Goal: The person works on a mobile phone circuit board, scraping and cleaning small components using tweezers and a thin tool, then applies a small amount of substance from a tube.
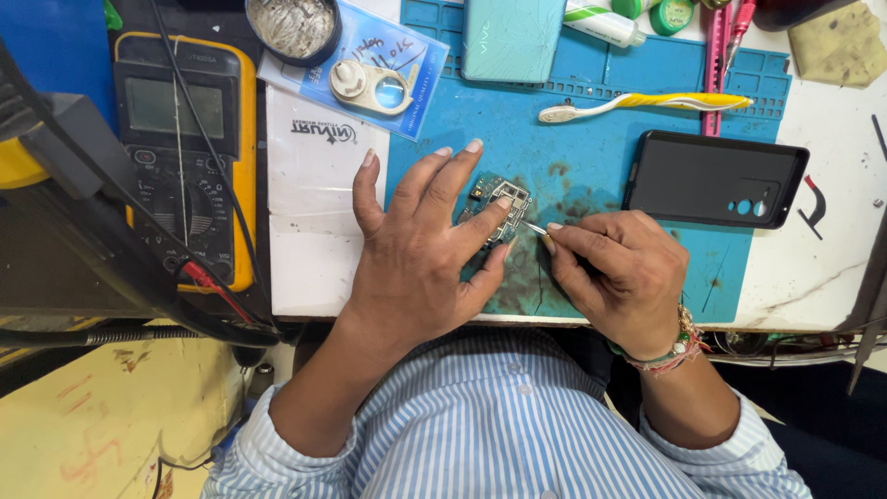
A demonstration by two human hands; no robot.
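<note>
A small green circuit board [497, 200] with metal shields lies on the blue work mat [591, 148]. My left hand [420, 254] presses flat on it, fingers spread, holding it down against the mat. My right hand [617, 277] pinches thin metal tweezers [533, 226] whose tips touch the board's right edge. Both forearms come up from the bottom in rolled striped sleeves; a beaded bracelet sits on the right wrist.
A black phone back cover [713, 179] lies right of the hands. A yellow-handled toothbrush [647, 104], a teal phone [513, 37] and a white tube [605, 25] lie farther back. At left, a yellow multimeter [180, 139] with leads, a round tin [293, 28], and a white sheet [319, 203].
</note>
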